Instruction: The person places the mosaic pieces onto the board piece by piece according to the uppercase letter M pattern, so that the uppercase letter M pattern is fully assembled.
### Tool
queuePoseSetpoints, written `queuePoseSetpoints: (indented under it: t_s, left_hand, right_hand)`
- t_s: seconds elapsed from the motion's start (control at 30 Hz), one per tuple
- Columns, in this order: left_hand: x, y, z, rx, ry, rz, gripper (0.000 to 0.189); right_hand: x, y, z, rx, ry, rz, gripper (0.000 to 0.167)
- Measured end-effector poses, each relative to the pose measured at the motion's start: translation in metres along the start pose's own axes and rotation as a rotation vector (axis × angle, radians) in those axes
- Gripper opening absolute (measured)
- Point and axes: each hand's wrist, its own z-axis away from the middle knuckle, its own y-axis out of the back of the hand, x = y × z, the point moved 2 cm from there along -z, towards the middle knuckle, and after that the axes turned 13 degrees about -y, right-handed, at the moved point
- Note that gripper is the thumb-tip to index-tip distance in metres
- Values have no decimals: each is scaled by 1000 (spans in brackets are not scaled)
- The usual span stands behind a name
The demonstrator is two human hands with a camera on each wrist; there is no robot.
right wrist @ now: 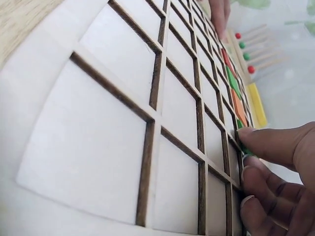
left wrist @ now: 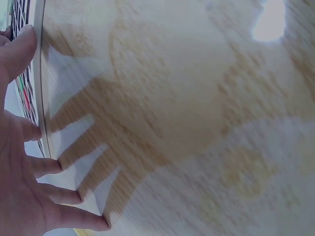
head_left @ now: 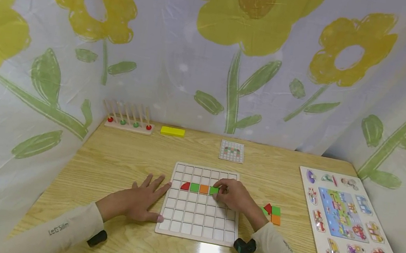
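A white grid board (head_left: 194, 237) with a pale wooden frame lies on the table. One row of its cells holds a red quarter-round tile (head_left: 185, 186), a green square tile (head_left: 195, 188) and an orange square tile (head_left: 204, 189). My right hand (head_left: 235, 195) pinches another green square tile (head_left: 213, 190) at the cell just right of the orange one; the thumb and fingers partly cover it. Fingers spread, my left hand (head_left: 139, 200) rests beside the board, its thumb (left wrist: 20, 51) over the left rim.
Right of the board are loose tiles (head_left: 276, 211) in green, orange and red. A pattern card (head_left: 232, 151) lies behind it. Farther back stand a peg rack (head_left: 129, 125) with beads and a yellow block (head_left: 172, 131). A picture puzzle board (head_left: 344, 222) lies far right.
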Motion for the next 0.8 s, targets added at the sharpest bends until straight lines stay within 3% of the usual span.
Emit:
queuePoseSetpoints:
  t_s: [0.8]
  left_hand:
    - [-4,-3,-1,-1,20,-1,102]
  right_hand:
    - [-8,-1,-5,18,-37,52,24]
